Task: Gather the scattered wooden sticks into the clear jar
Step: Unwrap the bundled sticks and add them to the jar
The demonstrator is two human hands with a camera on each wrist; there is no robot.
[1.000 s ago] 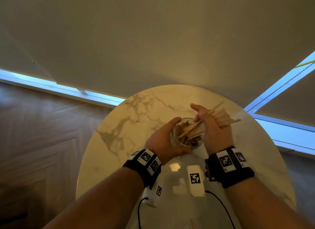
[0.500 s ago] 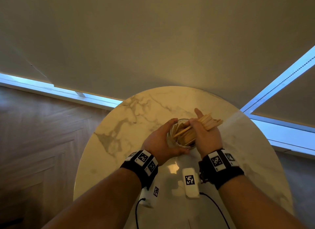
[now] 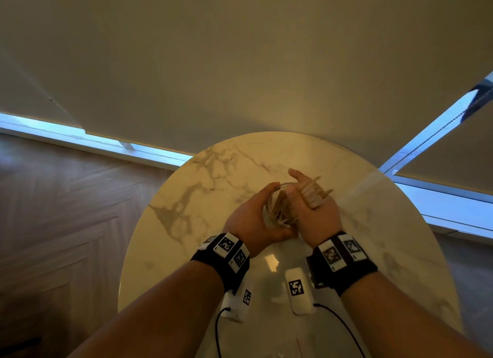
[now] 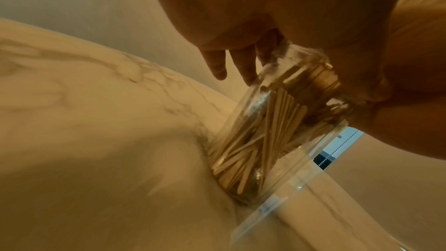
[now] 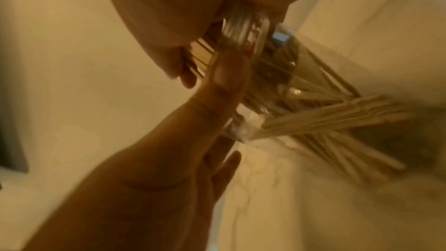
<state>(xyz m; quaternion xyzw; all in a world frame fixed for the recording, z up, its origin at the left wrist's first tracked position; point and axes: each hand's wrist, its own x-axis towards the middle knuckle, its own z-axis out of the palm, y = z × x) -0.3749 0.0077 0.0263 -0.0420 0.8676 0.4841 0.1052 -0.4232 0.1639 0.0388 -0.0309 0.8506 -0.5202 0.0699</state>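
Observation:
A clear jar [image 3: 277, 213] stands near the middle of the round marble table [image 3: 186, 197], and my left hand [image 3: 254, 219] is wrapped round its side. Several wooden sticks [image 4: 263, 135] lean inside it in the left wrist view. My right hand [image 3: 316, 216] grips a bundle of sticks [image 3: 316, 193] over the jar's mouth. The bundle's lower ends are inside the jar and its upper ends poke out past my fingers. In the right wrist view the jar's rim [image 5: 243, 30] sits under my palm, with the sticks [image 5: 333, 117] fanned out in the glass. I see no loose sticks on the table.
Two white tagged devices [image 3: 297, 291] [image 3: 237, 301] with black cables lie on the table's near part, just under my wrists. A beige wall runs close behind the table. Wooden floor lies off the left edge.
My right hand has come in over the jar's mouth and tipped the bundle steeper, so less of it sticks out to the right. My left hand has kept its hold on the jar.

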